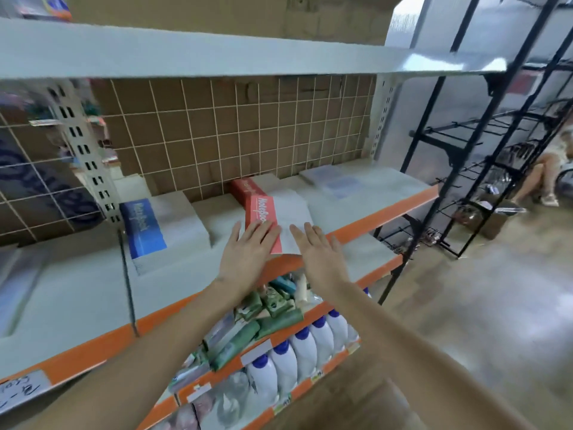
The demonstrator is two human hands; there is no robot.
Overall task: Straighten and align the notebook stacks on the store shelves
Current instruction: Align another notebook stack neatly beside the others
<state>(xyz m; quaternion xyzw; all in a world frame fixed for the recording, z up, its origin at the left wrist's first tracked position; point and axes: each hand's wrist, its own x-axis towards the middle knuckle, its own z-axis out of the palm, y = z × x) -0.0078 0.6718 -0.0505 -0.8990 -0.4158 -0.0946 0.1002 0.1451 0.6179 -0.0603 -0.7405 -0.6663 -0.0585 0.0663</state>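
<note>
Left hand flat on red notebook stack, right hand spread beside it, neither grasping; stack looks skewed, blue notebook stack probably untouched.

"NoteBook" on red notebook stack; same, blurred, on blue notebook stack.

2 bare hands; 1 red-covered notebook stack; 1 blue-covered notebook stack; at least 5 white plastic bottles with blue caps; several green packets, uncountable.
</note>
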